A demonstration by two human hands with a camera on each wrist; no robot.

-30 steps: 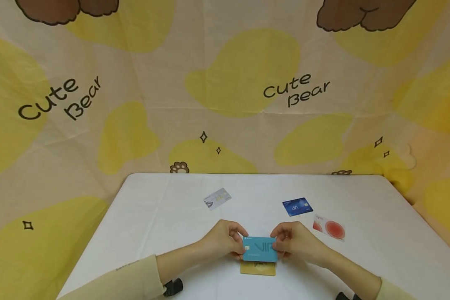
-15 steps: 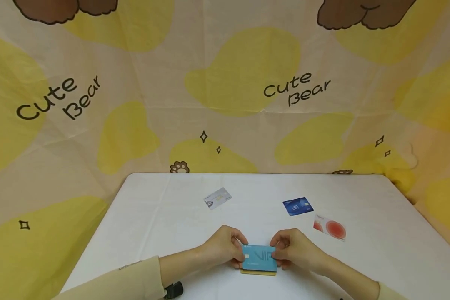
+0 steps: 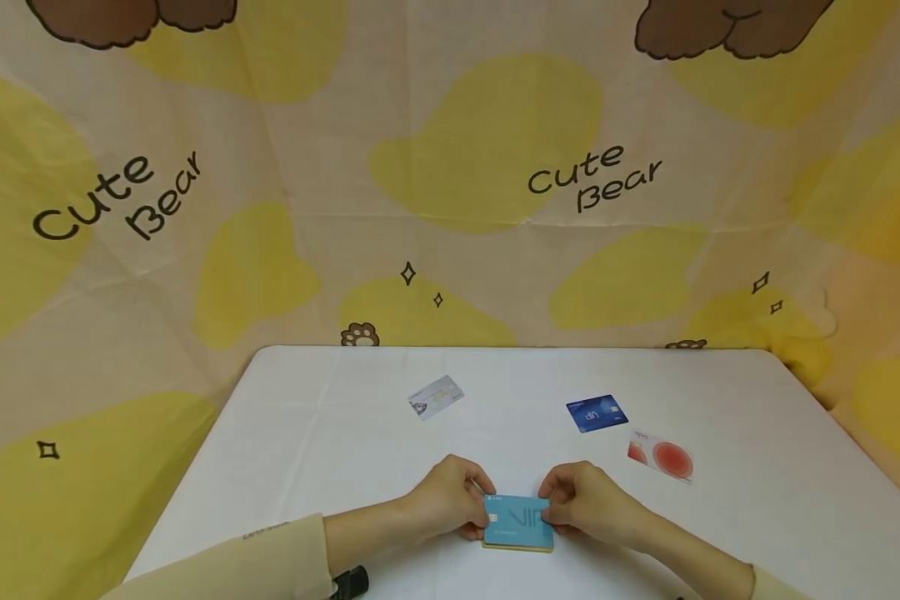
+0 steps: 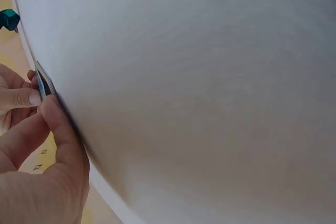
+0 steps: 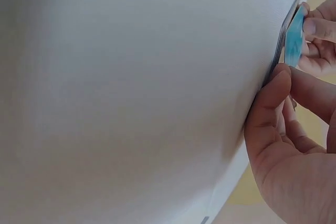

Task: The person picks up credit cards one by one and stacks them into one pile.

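A teal card with "VIP" on it [image 3: 517, 523] lies almost flush over a gold card [image 3: 517, 548], whose near edge alone peeks out in the head view. My left hand [image 3: 450, 498] pinches the teal card's left end between thumb and fingers. At its right end, my right hand [image 3: 588, 507] grips it the same way. Seen edge-on in the right wrist view, the teal card [image 5: 295, 38] is slightly tilted above a stack of cards [image 5: 278, 51] on the table. How many cards are in that stack cannot be made out.
Beyond my hands on the white table [image 3: 330, 450] lie a silver card [image 3: 436, 397] to the left, a dark blue card [image 3: 597, 413] and a white card with red circles [image 3: 661, 456] to the right. A patterned cloth [image 3: 465, 167] hangs behind the table.
Both hands have drawn the teal card toward me and lowered it over the gold card, which now shows just a thin strip. The other cards lie where they were.
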